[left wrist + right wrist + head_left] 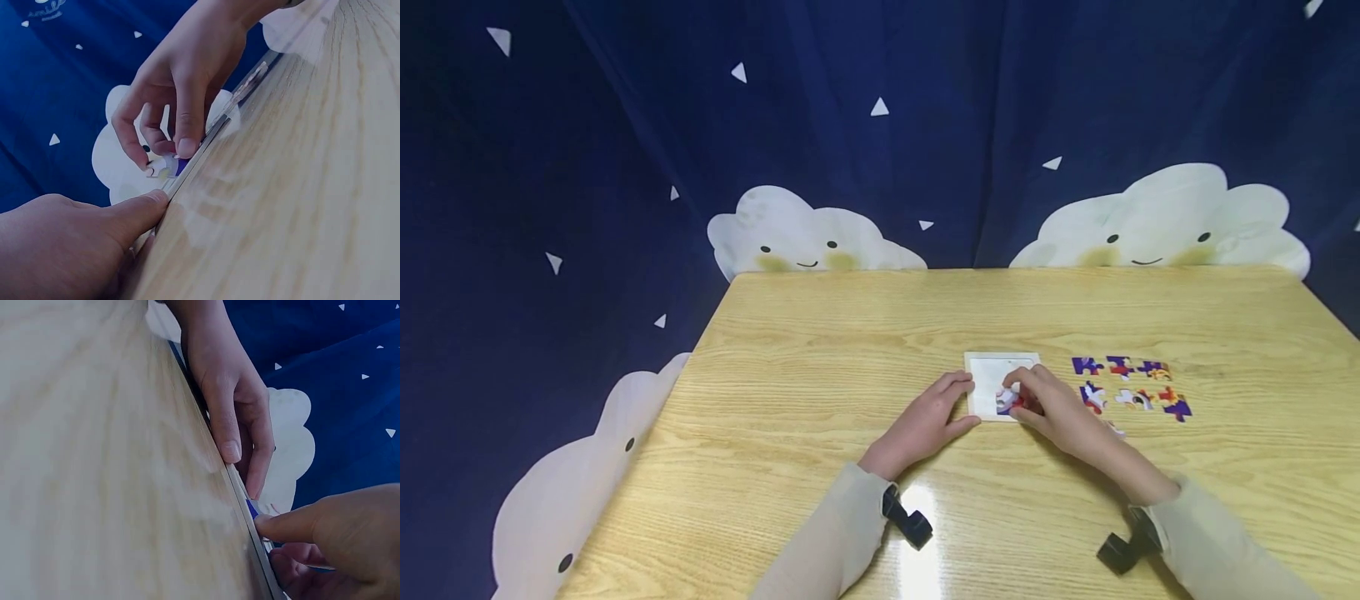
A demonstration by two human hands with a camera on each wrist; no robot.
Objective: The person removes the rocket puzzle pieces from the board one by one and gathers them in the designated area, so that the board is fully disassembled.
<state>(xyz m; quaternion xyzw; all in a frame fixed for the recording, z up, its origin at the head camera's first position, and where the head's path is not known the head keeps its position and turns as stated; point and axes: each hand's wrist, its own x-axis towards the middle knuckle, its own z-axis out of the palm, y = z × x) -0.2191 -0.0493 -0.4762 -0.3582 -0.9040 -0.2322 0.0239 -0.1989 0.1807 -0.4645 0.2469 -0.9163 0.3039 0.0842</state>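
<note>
A small white puzzle tray lies on the wooden table. My left hand holds its left side, the thumb at the near left corner and the fingers along the rim. Over the tray's right half, my right hand pinches a purple, white and red puzzle piece between thumb and fingers. In the left wrist view the piece sits tilted at the tray's surface. My right fingers hide part of the piece and of the tray, so I cannot tell whether other pieces lie beneath them.
Right of the tray, several loose puzzle pieces lie in two rows, with another partly hidden behind my right wrist. A dark blue curtain with white clouds and triangles hangs along the table's far and left edges.
</note>
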